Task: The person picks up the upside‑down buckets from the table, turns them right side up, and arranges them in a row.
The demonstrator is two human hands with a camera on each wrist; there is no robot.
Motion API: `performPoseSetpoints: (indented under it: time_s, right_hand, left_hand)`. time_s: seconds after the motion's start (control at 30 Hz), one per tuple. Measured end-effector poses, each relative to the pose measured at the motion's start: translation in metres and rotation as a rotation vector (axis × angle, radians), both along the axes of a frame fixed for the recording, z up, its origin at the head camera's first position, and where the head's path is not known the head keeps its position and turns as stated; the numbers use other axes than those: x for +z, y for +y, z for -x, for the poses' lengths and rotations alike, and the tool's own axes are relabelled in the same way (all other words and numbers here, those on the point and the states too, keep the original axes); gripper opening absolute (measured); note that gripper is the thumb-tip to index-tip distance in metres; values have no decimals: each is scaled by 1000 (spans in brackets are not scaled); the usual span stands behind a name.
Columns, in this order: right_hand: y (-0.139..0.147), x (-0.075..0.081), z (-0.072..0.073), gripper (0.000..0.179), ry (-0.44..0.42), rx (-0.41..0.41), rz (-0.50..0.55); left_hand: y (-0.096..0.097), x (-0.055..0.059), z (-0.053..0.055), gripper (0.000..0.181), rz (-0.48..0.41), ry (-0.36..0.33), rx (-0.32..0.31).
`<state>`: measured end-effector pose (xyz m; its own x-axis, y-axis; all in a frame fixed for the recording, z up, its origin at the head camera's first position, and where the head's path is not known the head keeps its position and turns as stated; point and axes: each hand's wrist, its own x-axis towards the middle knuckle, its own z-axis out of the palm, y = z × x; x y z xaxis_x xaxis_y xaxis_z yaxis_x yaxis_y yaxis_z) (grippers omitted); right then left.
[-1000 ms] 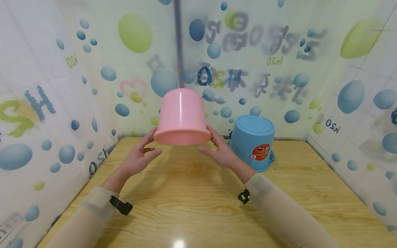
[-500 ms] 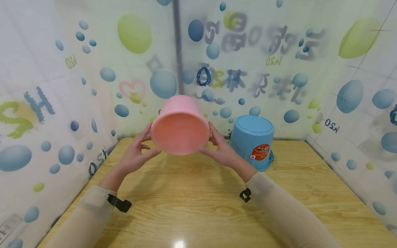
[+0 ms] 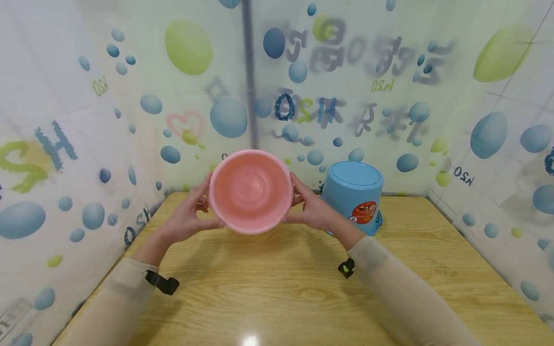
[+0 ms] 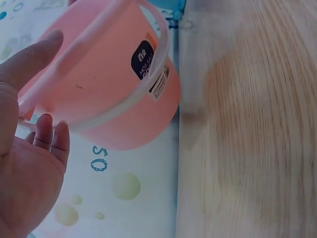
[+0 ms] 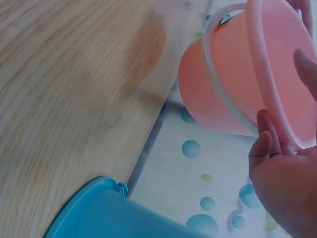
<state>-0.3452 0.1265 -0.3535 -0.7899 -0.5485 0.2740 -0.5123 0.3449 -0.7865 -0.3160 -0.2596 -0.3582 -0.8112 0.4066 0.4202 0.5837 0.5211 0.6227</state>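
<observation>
A pink bucket (image 3: 251, 192) is held up above the table, tilted so that its round mouth faces me and its inside shows. My left hand (image 3: 186, 218) grips the rim at its left side, thumb on the inner side and fingers outside. On the opposite side, my right hand (image 3: 313, 209) pinches the rim the same way. The left wrist view shows a pale handle (image 4: 162, 54) and a dark label (image 4: 142, 57) on the bucket's outer wall. To the right, a blue bucket (image 3: 352, 192) with a red sticker (image 3: 364, 212) stands upside down, partly behind my right hand.
The wooden table (image 3: 259, 288) reaches back to a patterned curtain (image 3: 368, 72) printed with blue and green dots, with more of it along both sides. In the right wrist view, the rim of the blue bucket (image 5: 124, 218) lies low, near the table's edge.
The pink bucket has tipped from nearly mouth-down until its opening faces me, and it sits slightly lower. Both hands have turned along with it. The blue bucket has stayed put.
</observation>
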Motion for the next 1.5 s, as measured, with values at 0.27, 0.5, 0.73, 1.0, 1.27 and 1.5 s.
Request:
performPoseSetpoints:
  time_s: [0.27,0.5,0.73,1.0,1.27,1.5]
  right_hand:
    - [2,-1,0,128,113,17,-52]
    - [-1,-1,5,125,210,-15,-43]
    - [3,-3,8,121,239,-29,-13]
    - [5,2,5,109,142,-27,45]
    - [6,0,6,104,124,-34,56]
    - [5,1,5,100,85,8,155]
  left_hand:
    - [1,3,1,131,58,32,-11]
    - [0,5,-1,130,66,19,8]
    - [-1,6,1,129,50,52,14]
    - [-7,9,7,124,-45,-35,-72]
    - [-7,7,8,118,-208,-199,-231]
    - [-6,9,6,114,-241,-253,-199]
